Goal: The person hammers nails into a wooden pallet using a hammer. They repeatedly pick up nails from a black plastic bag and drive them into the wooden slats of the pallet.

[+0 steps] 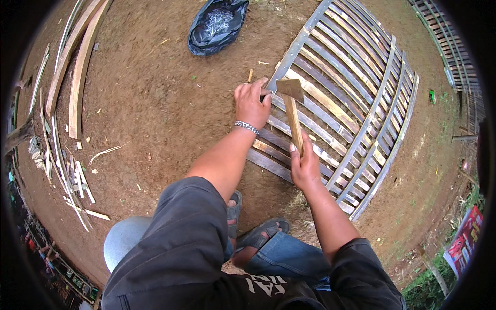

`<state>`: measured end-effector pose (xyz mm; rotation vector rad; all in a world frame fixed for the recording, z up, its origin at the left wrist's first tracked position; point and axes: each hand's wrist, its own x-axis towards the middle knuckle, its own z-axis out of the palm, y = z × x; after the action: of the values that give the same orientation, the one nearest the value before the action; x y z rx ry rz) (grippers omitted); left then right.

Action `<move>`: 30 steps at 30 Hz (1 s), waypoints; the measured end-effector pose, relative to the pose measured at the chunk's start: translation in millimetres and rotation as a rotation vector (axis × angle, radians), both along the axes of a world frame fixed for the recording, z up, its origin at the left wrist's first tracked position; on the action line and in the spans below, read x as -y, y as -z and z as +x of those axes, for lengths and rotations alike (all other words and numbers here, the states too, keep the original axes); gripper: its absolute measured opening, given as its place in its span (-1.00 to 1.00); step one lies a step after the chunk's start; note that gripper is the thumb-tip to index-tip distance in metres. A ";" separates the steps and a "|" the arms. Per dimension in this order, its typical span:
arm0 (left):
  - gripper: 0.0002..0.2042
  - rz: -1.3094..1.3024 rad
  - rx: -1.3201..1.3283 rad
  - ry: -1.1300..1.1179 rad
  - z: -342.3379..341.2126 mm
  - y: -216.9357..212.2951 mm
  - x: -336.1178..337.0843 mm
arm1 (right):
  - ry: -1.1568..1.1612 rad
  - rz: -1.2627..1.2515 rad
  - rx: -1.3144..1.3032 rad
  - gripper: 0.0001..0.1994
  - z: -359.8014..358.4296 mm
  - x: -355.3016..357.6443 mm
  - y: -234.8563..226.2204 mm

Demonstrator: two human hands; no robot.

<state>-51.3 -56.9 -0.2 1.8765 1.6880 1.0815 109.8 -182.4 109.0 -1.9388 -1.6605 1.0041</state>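
Observation:
A slatted wooden panel (pixel 356 124) lies on the dirt ground in front of me, its many narrow slats crossed by longer strips. My right hand (pixel 305 164) is closed round the wooden handle of a hatchet (pixel 294 116). The metal head is raised over the panel's left edge, close to my left hand. With fingers bent and drawn together, my left hand (pixel 252 103) rests at that edge, beside a crossing strip (pixel 302 44). Whatever its fingertips pinch is too small or hidden to tell.
A black plastic bag (pixel 219 26) holding a heap of nails lies open at the top. Long planks (pixel 82 77) and thin wood offcuts (pixel 80 181) lie to the left. Another slatted panel (pixel 444 41) is at the far right. My sandalled feet (pixel 263 232) are below the panel.

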 end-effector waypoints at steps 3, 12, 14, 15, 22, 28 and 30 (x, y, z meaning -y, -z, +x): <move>-0.56 -0.009 0.030 -0.017 0.5 -1.5 -1.6 | -0.029 0.112 0.020 -0.51 0.3 -1.6 10.3; -0.61 -0.019 0.004 -0.015 0.7 -1.7 -1.0 | 0.057 -0.034 -0.009 -0.52 3.9 -7.9 5.8; -0.62 -0.022 -0.018 -0.016 -0.9 -0.8 -0.2 | 0.029 -0.300 0.085 -0.52 -0.1 -15.7 -1.7; -0.62 -0.024 -0.031 -0.018 -2.0 -0.2 0.7 | 0.024 -0.252 0.093 -0.52 0.5 -15.9 0.6; -0.64 -0.036 -0.002 -0.009 -1.6 1.4 0.6 | 0.045 -0.031 -0.011 -0.49 0.5 -4.1 11.6; -0.65 -0.054 -0.007 -0.011 -0.9 0.3 4.9 | 0.029 0.020 0.008 -0.49 -0.7 -4.3 13.4; -0.66 -0.036 -0.003 -0.012 0.7 -1.2 0.1 | 0.052 0.056 0.006 -0.50 -1.5 -3.5 14.0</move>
<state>-50.6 -56.9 1.0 1.8495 1.7110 1.0460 108.3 -178.9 95.0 -1.9400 -1.6157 0.9231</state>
